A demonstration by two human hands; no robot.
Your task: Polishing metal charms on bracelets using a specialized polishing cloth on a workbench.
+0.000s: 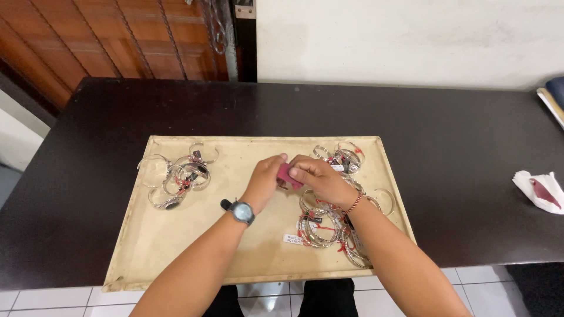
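Note:
My left hand (264,181) and my right hand (317,179) meet over the middle of a cream tray (153,246). Both pinch a small dark pink cloth (285,174) between them; whatever lies inside it is hidden. A wristwatch sits on my left wrist, and a red string bracelet on my right. A heap of silver bangles with red threads and tags (323,226) lies just under my right forearm. A second cluster of bangles (179,176) rests at the tray's left, and a third (343,155) at its far right corner.
The tray rests on a dark table (458,152) near its front edge. A white tissue with a dark red piece (543,191) lies at the table's right edge. Books or folders (552,97) show at far right. Behind stand a wooden door and a pale wall.

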